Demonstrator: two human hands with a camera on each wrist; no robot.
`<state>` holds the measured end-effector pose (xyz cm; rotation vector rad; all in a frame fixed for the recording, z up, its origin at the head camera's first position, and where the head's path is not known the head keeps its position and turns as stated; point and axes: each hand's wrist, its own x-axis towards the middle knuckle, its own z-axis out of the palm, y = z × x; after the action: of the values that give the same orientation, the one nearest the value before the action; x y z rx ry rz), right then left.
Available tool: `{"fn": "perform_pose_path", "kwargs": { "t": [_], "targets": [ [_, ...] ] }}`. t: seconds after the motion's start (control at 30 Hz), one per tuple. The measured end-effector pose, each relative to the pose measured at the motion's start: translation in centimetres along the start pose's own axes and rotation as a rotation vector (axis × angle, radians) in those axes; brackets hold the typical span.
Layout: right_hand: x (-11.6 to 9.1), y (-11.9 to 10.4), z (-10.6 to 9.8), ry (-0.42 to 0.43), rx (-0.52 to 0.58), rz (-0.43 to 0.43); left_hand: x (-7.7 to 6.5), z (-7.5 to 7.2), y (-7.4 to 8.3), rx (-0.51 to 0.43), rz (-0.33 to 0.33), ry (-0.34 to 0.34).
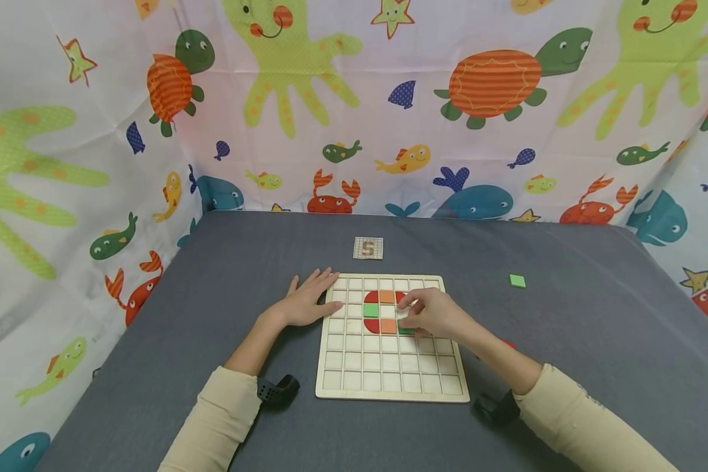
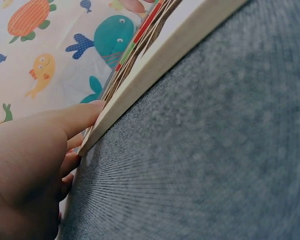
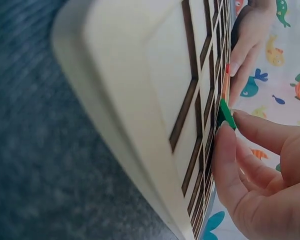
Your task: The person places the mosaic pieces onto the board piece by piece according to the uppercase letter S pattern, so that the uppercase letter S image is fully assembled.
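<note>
A pale wooden grid board [image 1: 392, 381] lies on the dark cloth, with red, orange and green pieces set in its upper middle squares. Between the thumb and index finger of my right hand [image 1: 436, 314] a small green tile [image 3: 227, 114] is pinched, tilted at the board's surface. In the head view this tile [image 1: 406, 332] shows just under the fingertips, right of the lower orange tile [image 1: 388, 326]. My left hand [image 1: 304, 300] rests with spread fingers at the board's upper left edge, its thumb tip on the rim in the left wrist view.
A small card [image 1: 368, 248] with an S-shaped pattern lies behind the board. Off to the right is a loose light green tile [image 1: 517, 281]. A red piece [image 1: 509, 343] peeks out from behind the right forearm. Curtains [image 1: 354, 98] printed with sea animals surround the table.
</note>
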<state>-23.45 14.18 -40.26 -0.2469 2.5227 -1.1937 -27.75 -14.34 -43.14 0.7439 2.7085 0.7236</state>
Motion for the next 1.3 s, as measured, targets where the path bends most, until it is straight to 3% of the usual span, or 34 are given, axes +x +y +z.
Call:
{"fn": "perform_pose_path", "kwargs": {
  "t": [0.57,0.9,1.1,1.3],
  "targets": [
    [-0.1,0.3,-0.4,-0.020,0.034,-0.013,-0.1,0.0,0.2,-0.004,-0.013,-0.008],
    [-0.1,0.9,-1.0,-0.049,0.120,0.001,-0.1,0.0,0.1,-0.008,-0.003,0.004],
    [-0.4,1.5,-2.4,-0.053,0.169,0.070,-0.1,0.0,0.2,0.006,-0.011,0.006],
    [-1.3,2.6,-5.1,-0.061,0.292,0.088,-0.1,-0.1,0.1,0.006,-0.007,0.002]
  ]
}}
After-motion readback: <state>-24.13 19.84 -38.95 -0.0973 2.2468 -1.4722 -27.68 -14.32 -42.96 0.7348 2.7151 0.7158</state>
